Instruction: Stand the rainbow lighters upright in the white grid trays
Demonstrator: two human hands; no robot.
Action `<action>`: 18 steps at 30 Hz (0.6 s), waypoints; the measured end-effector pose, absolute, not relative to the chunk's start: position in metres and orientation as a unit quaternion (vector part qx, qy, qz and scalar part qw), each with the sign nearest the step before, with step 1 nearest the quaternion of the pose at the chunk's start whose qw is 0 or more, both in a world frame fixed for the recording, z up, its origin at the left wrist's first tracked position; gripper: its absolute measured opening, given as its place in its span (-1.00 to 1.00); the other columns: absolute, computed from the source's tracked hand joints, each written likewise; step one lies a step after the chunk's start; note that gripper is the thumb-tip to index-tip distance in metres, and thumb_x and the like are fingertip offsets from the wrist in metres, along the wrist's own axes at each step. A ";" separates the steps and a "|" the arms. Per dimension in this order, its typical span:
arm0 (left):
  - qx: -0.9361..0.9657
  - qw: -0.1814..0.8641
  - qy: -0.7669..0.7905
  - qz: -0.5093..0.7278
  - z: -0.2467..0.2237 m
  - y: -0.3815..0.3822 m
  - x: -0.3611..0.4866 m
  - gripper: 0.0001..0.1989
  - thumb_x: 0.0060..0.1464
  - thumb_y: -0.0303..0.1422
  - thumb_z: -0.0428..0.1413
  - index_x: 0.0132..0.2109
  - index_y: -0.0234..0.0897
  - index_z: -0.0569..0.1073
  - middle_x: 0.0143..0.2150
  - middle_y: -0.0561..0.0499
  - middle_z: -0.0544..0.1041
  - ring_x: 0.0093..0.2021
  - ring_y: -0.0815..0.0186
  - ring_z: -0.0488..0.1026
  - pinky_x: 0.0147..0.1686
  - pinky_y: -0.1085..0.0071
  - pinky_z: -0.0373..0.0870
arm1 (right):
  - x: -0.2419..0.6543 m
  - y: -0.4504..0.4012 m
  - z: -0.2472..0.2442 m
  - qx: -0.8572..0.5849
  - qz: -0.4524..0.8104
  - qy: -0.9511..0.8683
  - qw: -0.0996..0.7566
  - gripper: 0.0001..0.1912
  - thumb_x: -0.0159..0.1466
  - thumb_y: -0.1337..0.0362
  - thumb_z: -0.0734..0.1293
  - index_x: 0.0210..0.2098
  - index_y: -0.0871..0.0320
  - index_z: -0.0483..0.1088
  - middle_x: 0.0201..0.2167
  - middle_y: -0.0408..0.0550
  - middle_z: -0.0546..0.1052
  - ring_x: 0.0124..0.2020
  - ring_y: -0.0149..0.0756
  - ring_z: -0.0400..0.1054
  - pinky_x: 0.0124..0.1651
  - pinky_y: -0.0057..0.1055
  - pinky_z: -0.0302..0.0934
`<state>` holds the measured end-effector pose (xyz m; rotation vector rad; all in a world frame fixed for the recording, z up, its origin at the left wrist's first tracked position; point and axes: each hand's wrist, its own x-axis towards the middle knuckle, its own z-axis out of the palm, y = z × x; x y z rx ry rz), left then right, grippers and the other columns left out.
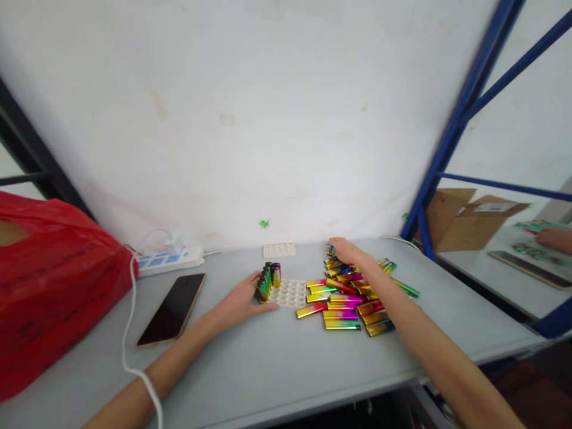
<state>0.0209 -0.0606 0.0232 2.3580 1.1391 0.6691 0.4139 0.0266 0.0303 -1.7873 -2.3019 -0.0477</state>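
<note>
My left hand (245, 302) is closed on the left end of a white tray (292, 294) with rows of round holes, thumb along the front edge. Several shiny lighters (266, 282) with dark tops stand upright in the holes at the tray's left side. To the right lies a loose pile of metallic lighters (343, 305) in gold, red, purple and green. My right hand (348, 251) reaches over the back of this pile. Its fingers are curled round a lighter (331, 251) there, partly hidden by the hand.
Behind lies another white tray (279, 249) against the wall. Leftward are a phone (172, 310), a power strip (172, 261), a red plastic bag (58, 286) and a white cable (129, 333) crossing my left forearm. Beyond the blue frame (447, 143) are a cardboard box (473, 220) and another person's hand (554, 238).
</note>
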 end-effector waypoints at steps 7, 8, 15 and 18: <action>0.855 0.219 0.395 0.254 0.019 -0.057 0.020 -0.24 0.00 0.00 0.42 0.28 -0.22 0.50 0.34 -0.22 0.52 0.33 -0.18 0.46 0.42 -0.08 0.32 | 0.416 0.025 0.038 -0.597 0.004 -0.796 0.101 -0.78 0.29 0.47 0.44 -0.12 0.16 0.68 -0.06 0.14 0.69 0.03 -0.09 0.55 0.14 -0.34 0.30; 0.854 0.220 0.394 0.259 0.019 -0.057 0.020 -0.24 0.00 0.00 0.42 0.27 -0.22 0.51 0.33 -0.22 0.53 0.32 -0.18 0.47 0.41 -0.08 0.33 | 0.415 0.021 0.038 -0.597 0.004 -0.795 0.110 -0.82 0.30 0.43 0.46 -0.12 0.17 0.67 -0.06 0.15 0.68 0.02 -0.08 0.55 0.14 -0.32 0.31; 0.852 0.221 0.407 0.243 0.019 -0.057 0.020 -0.20 0.01 0.04 0.39 0.31 -0.23 0.47 0.37 -0.25 0.49 0.36 -0.18 0.44 0.44 -0.04 0.29 | 0.386 0.002 0.050 -0.595 0.039 -0.754 0.278 -0.73 0.42 0.34 0.34 0.07 0.19 0.54 -0.11 0.09 0.63 -0.10 -0.18 0.55 0.04 -0.26 0.39; 0.853 0.219 0.410 0.237 0.020 -0.058 0.020 -0.17 0.02 0.06 0.38 0.33 -0.27 0.45 0.36 -0.29 0.49 0.36 -0.19 0.43 0.44 -0.05 0.28 | 0.365 -0.003 0.059 -0.533 0.196 -0.723 0.394 -0.71 0.41 0.12 0.36 0.01 0.14 0.55 -0.35 -0.10 0.61 -0.43 -0.29 0.49 -0.25 -0.34 0.40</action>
